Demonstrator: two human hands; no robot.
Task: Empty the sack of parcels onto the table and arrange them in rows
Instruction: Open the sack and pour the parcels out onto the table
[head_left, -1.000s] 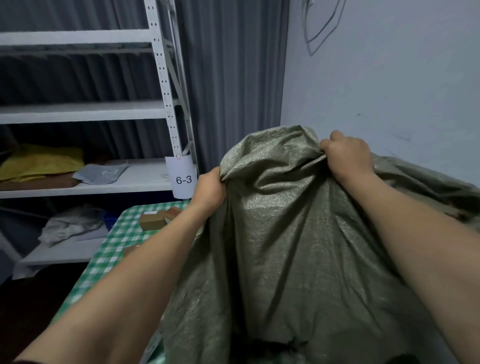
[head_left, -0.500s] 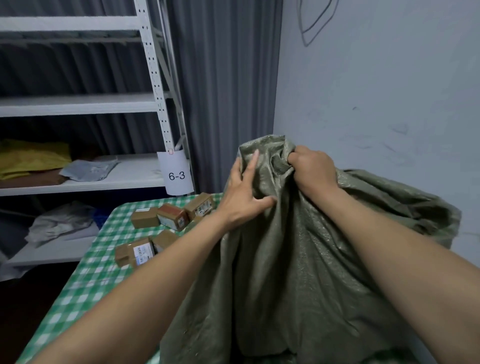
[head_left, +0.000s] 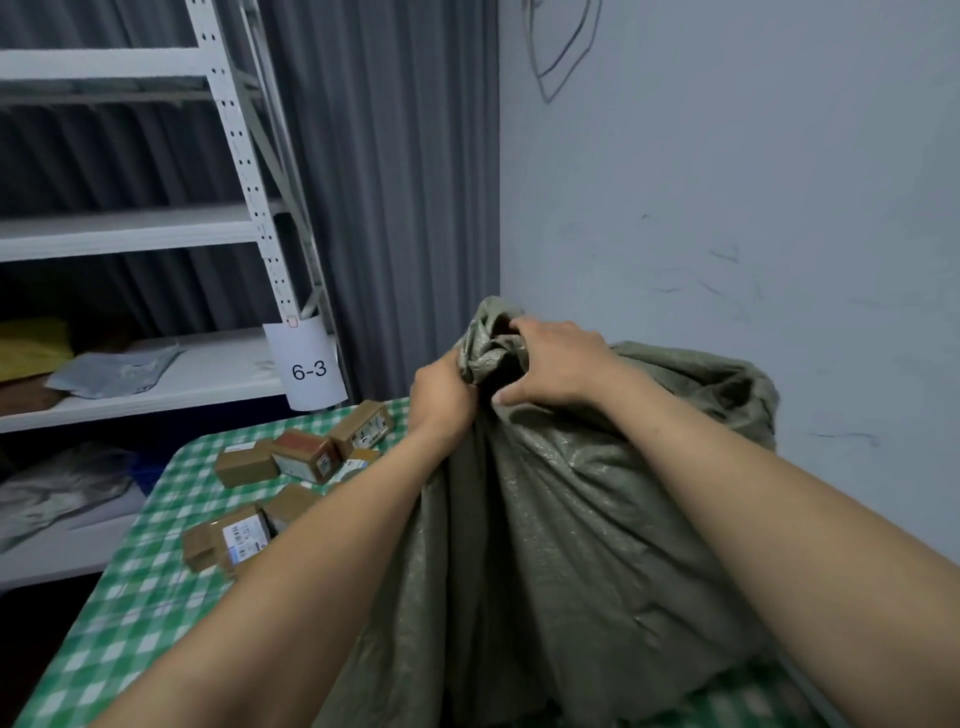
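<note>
An olive-green woven sack (head_left: 571, 519) stands bunched up on the table (head_left: 135, 613), which has a green-and-white checked cloth. My left hand (head_left: 441, 400) grips the gathered top of the sack from the left. My right hand (head_left: 550, 364) holds the same bunched top from the right, thumb against the fabric. Several small brown cardboard parcels (head_left: 306, 457) with white labels lie loose on the far left part of the table, one labelled parcel (head_left: 234, 540) nearer to me. What the sack still holds is hidden.
A white metal shelf rack (head_left: 244, 171) stands behind the table, with a paper tag reading 6-3 (head_left: 309, 370). A grey mailer bag (head_left: 114, 366) and a yellow bundle (head_left: 31, 345) lie on its shelf. The grey-blue wall (head_left: 727, 208) is close on the right.
My hands have drawn together at the sack's top; the left went from an open reach to a grip on the fabric. The sack has sunk lower, and the parcels on the table show more.
</note>
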